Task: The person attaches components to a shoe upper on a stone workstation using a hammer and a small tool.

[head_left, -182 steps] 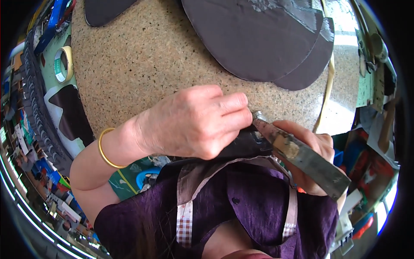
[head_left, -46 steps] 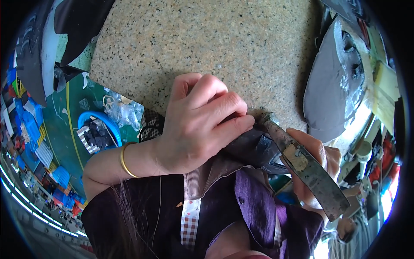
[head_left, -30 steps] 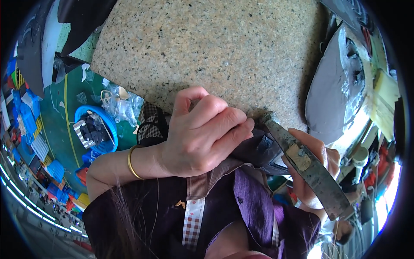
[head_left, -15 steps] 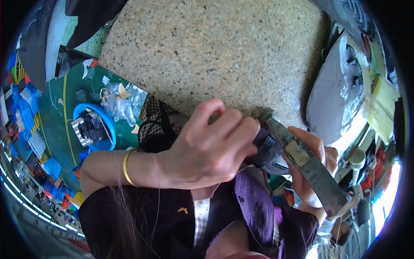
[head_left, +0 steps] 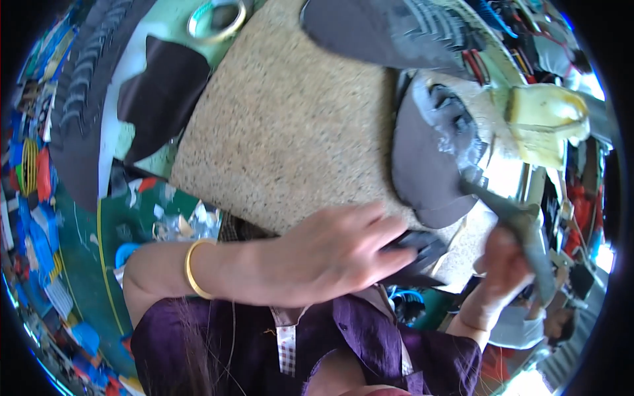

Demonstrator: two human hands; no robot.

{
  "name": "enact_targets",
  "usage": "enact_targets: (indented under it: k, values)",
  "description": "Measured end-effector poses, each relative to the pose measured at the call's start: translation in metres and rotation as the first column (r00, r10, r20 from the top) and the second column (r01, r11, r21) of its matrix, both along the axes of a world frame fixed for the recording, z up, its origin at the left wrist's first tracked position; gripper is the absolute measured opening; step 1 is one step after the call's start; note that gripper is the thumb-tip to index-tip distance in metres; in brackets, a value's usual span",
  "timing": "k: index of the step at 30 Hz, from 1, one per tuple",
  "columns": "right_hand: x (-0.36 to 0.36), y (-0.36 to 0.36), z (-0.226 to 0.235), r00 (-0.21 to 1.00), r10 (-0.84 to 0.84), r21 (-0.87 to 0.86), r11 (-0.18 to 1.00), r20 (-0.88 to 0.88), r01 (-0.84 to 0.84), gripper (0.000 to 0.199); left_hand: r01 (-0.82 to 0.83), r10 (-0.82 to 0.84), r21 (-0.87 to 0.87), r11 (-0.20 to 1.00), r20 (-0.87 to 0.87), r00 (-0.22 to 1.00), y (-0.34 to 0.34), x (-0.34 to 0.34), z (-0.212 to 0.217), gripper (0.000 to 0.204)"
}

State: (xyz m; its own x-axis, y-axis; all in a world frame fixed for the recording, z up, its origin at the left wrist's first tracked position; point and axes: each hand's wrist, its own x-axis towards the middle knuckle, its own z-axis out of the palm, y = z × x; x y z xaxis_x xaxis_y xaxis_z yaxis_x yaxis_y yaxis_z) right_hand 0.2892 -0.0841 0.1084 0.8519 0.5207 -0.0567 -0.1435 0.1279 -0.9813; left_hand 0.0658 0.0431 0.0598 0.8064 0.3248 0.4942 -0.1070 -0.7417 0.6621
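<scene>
My left hand (head_left: 337, 247), with a gold bangle at the wrist, is at the near edge of the speckled stone slab (head_left: 290, 125). Its fingers are curled around a dark, folded piece (head_left: 429, 249) that looks like leather or sheet material; its far part lies toward the slab's right side. To the right, my right hand (head_left: 505, 264) is closed around a long, flat grey metal bar-like tool (head_left: 512, 214), raised and blurred by motion. The tool's far end overlaps a stack of dark grey cut pieces (head_left: 432, 152) with shiny clear film on it.
Notched dark sheets (head_left: 396, 33) lie at the slab's far side. A roll of tape (head_left: 216, 23) and a dark cut piece (head_left: 165, 92) are at the left. Yellowish foam (head_left: 545, 119) sits far right. A blue basket (head_left: 125, 254) and plastic scraps are on the green floor.
My right hand and the bar tool have swung right, away from my left hand. The view has shifted, bringing the tape roll and more of the dark sheets in.
</scene>
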Motion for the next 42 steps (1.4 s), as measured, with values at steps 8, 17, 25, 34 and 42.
enact_targets:
  k: [8, 17, 25, 34, 42]
  values:
    - [0.049, 0.102, 0.023, 0.377, 0.401, -0.421, 0.906, 0.835, -0.031, 0.016, -0.281, 0.263, 0.498, 0.82, 0.109, 0.959, 0.199, 0.146, -0.021, 0.016]
    - [0.11, 0.269, -0.041, 0.232, 0.651, -0.672, 0.74, 0.723, 0.016, 0.03, -0.048, 0.141, 0.554, 0.831, -0.126, 0.982, 0.275, 0.166, -0.039, 0.02]
    - [0.112, 0.273, -0.032, 0.277, 0.644, -0.649, 0.756, 0.713, -0.087, 0.03, 0.236, -0.088, 0.455, 0.859, -0.323, 0.942, 0.299, 0.175, -0.011, 0.016]
    - [0.092, 0.277, -0.043, 0.208, 0.676, -0.688, 0.726, 0.707, -0.02, 0.03, 0.254, -0.119, 0.411, 0.876, -0.327, 0.938, 0.281, 0.099, 0.069, 0.01]
    - [0.027, 0.199, 0.016, 0.476, 0.69, -0.502, 0.723, 0.545, -0.475, 0.033, 0.299, -0.199, 0.512, 0.805, -0.242, 0.95, 0.161, -0.001, 0.175, 0.016]
